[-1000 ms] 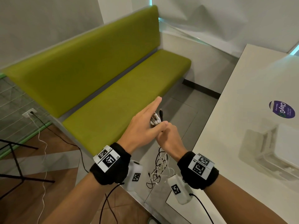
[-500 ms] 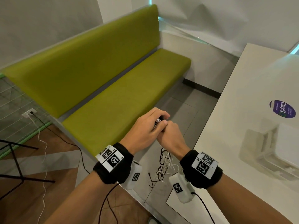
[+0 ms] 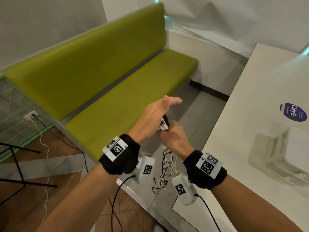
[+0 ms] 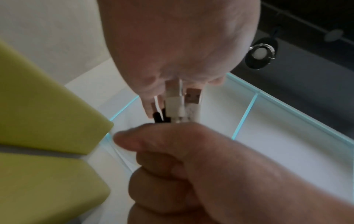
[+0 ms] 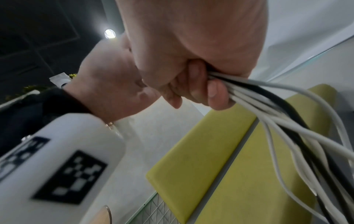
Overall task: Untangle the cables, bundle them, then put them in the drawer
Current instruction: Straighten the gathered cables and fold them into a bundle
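My right hand (image 3: 173,138) is closed in a fist round a bunch of white and black cables, held in the air between the bench and the table. Their plug ends (image 3: 164,123) stick up out of the fist. My left hand (image 3: 160,109) has straight fingers, and its palm lies against those plug ends (image 4: 184,104). Below the fist the loose cables (image 3: 168,166) hang in a tangle. The right wrist view shows my fingers (image 5: 191,84) curled round the cable strands (image 5: 277,109). No drawer is clearly in view.
A green padded bench (image 3: 127,101) runs along the wall on the left. A white table (image 3: 250,114) with a purple sticker (image 3: 293,112) stands at the right. A wall socket (image 3: 31,115) with cords and black stand legs (image 3: 16,164) are at far left.
Half a second ago my left fingers curled over the plug ends; now they are straight again with the palm on the plugs. The right fist has kept its hold.
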Motion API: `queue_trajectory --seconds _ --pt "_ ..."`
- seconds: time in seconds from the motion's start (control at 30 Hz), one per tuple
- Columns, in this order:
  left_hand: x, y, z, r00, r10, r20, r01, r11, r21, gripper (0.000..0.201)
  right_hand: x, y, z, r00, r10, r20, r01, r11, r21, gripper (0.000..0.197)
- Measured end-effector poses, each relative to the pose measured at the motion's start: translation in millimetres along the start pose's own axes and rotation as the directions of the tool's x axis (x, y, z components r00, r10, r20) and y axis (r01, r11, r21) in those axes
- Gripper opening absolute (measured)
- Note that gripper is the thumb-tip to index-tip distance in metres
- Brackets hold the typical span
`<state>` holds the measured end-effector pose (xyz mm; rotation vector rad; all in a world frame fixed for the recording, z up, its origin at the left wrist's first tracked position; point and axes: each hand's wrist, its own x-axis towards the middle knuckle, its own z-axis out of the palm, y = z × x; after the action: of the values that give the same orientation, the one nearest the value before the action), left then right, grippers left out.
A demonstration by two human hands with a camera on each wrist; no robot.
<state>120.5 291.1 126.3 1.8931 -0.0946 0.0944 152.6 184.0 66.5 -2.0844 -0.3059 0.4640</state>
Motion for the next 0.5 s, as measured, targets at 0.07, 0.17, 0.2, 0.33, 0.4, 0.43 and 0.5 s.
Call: queue_trajectory --seconds 0.07,0.17,0.2,0.33,0.4,0.43,0.5 --pt "6 -3 4 0.998 -0.029 0.063 0.019 0.989 0.144 0.067 -2 -3 -1 0.999 -0.024 -0.021 0.023 1.000 -0.004 0.021" --pt "9 -11 9 0.994 -0.028 0.109 -0.005 0.956 0.295 0.060 -5 -3 0 0.983 -0.178 -0.034 0.175 0.981 -0.088 0.010" --pt "9 -10 10 0.993 -0.012 0.113 -0.025 0.950 0.311 0.058 -4 -2 1 0.973 -0.228 -0.024 0.223 0.964 -0.146 0.007" --pt "9 -7 18 0.989 0.087 0.121 -0.128 0.913 0.389 0.059 -3 -1 -1 0.940 -0.342 0.001 0.330 0.905 -0.270 0.015" --pt "9 -10 25 0.981 0.131 0.142 -0.184 0.853 0.488 0.066 -8 -1 -2 0.917 -0.397 0.039 0.388 0.866 -0.316 0.017" --pt "9 -12 28 0.979 0.138 0.152 -0.197 0.834 0.516 0.072 -9 1 -2 0.913 -0.406 0.047 0.400 0.864 -0.306 0.017" --pt "8 -15 31 0.982 0.126 0.142 -0.182 0.842 0.508 0.084 -10 5 0 0.920 -0.390 0.030 0.386 0.893 -0.231 0.014"
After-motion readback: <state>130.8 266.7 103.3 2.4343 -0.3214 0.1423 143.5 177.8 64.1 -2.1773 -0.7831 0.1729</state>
